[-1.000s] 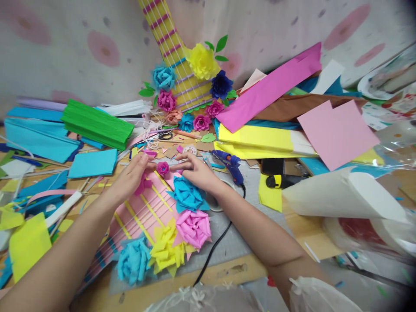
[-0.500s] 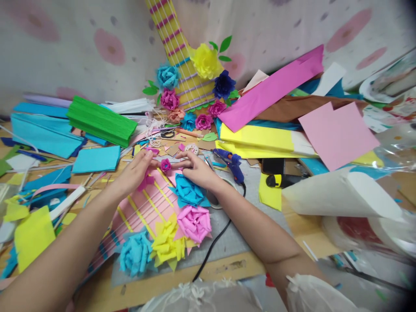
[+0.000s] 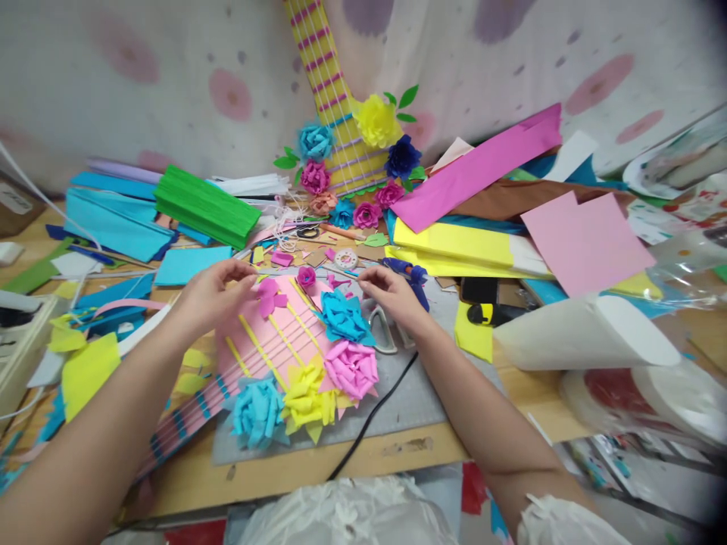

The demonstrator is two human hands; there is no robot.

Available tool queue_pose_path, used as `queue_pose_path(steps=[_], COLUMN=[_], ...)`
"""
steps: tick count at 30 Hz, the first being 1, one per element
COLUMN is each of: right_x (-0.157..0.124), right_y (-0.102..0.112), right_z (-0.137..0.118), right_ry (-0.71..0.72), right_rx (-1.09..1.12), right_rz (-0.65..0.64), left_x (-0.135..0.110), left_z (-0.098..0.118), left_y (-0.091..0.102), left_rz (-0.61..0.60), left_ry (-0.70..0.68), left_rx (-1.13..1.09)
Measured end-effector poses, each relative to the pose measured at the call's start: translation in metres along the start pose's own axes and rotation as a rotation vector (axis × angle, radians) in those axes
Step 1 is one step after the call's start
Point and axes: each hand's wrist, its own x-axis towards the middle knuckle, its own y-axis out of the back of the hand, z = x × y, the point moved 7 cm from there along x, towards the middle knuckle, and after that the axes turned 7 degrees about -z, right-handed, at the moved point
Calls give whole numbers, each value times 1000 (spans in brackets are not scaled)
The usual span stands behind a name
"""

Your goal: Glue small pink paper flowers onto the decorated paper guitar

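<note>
A pink paper guitar body (image 3: pixel 250 344) with yellow strips and strings lies before me. A small magenta paper rose (image 3: pixel 307 278) sits at its upper edge, between my hands and touched by neither. My left hand (image 3: pixel 219 295) hovers at the left, fingers loosely bent and apart, beside a magenta petal piece (image 3: pixel 271 297). On the other side, my right hand (image 3: pixel 391 294) has its fingertips drawn together; whatever is between them is too small to make out. Below it lie scissors (image 3: pixel 384 333) and a blue paper flower (image 3: pixel 344 316). A blue glue gun (image 3: pixel 413 278) rests just behind that hand.
Behind stands a yellow paper guitar (image 3: pixel 355 163) trimmed with flowers. Green crepe paper (image 3: pixel 207 208) and blue sheets (image 3: pixel 113 219) lie left; magenta paper (image 3: pixel 482 166) and yellow paper (image 3: pixel 454 242) lie right. A black cord (image 3: pixel 375 412) crosses the grey mat (image 3: pixel 409 393). A white roll (image 3: pixel 585 333) stands right.
My hands have drawn apart from around the small magenta rose, left hand leftward and right hand rightward. The rose stays on the guitar's edge. The camera view has shifted slightly.
</note>
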Motion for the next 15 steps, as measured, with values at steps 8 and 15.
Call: queue_pose_path(steps=[8,15], right_x=[-16,-42], right_y=[17,33], right_z=[-2,-4], right_ry=[11,-102], right_rx=[-136,-249], right_rz=[36,-83], left_x=[15,16], left_z=[5,7], left_y=[-5,-17], left_rz=[0,-5], left_ry=[-139,-58], left_rx=[301,398])
